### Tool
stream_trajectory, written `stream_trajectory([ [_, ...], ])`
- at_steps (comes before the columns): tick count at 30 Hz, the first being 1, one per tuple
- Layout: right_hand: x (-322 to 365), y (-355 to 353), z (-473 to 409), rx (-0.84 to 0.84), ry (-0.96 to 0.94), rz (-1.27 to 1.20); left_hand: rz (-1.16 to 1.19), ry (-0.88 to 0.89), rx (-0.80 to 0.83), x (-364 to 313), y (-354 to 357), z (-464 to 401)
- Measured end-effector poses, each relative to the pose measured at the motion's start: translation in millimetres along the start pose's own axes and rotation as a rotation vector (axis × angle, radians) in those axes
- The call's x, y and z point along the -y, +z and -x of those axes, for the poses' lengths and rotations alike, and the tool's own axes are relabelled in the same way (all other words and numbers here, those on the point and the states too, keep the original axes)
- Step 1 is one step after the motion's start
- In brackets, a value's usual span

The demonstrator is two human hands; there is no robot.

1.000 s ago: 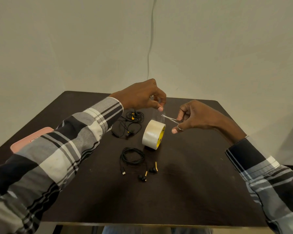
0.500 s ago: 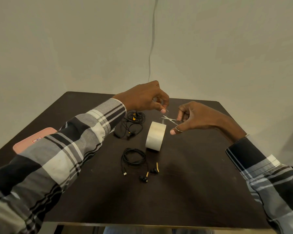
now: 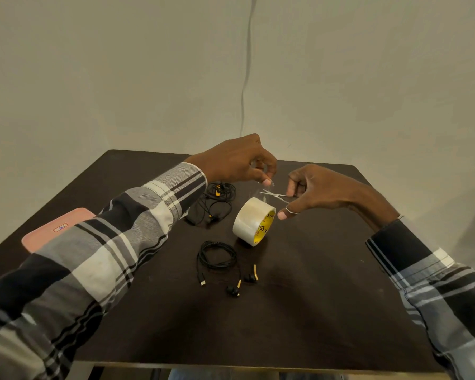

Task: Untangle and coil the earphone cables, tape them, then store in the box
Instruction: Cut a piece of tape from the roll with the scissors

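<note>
Fingertips of the left hand pinch the free end of a clear tape strip pulled up from the tape roll. Just right of them, the right hand grips small scissors, blades parted at the strip. Directly below both sets of fingers the roll stands on edge on the dark table. Nearer the person lies a coiled earphone cable; under the left wrist sits a tangled earphone. A pink box lies far left.
</note>
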State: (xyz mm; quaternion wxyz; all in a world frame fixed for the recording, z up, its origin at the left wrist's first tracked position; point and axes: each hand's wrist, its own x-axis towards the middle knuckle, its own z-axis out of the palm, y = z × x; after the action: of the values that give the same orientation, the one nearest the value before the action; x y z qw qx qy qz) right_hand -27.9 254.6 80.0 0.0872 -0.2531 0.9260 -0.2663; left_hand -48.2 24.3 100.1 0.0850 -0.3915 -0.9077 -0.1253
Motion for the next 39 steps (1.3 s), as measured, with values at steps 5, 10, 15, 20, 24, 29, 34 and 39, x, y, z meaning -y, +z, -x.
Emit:
stream_trajectory([
  [5,-0.8,1.5,1.0,-0.003,-0.014,-0.029,-0.004,-0.005,0.001,-0.5,-1.5,0.3],
  [10,0.4,0.7,2.5,-0.004,-0.024,-0.027,-0.008,-0.019,-0.013,1.1,-1.5,0.1],
  [15,1.6,1.5,4.9,0.02,0.0,-0.052,0.014,-0.039,-0.033,3.9,0.8,0.7],
  [20,2.1,0.6,6.6,0.02,0.035,-0.039,0.022,-0.053,-0.029,3.5,1.9,0.6],
  [24,1.9,0.6,6.2,0.02,0.039,-0.013,0.023,-0.051,-0.019,2.0,2.1,0.5],
  [29,3.8,1.3,2.8,0.035,0.034,-0.024,0.019,-0.036,-0.008,-0.6,2.0,1.1],
  [34,5.3,3.7,0.9,0.011,0.004,-0.033,0.029,-0.04,-0.006,-0.7,2.7,2.1],
  [39,5.4,2.7,-1.7,0.005,0.009,-0.03,0.048,-0.034,0.001,-2.9,3.0,2.3],
])
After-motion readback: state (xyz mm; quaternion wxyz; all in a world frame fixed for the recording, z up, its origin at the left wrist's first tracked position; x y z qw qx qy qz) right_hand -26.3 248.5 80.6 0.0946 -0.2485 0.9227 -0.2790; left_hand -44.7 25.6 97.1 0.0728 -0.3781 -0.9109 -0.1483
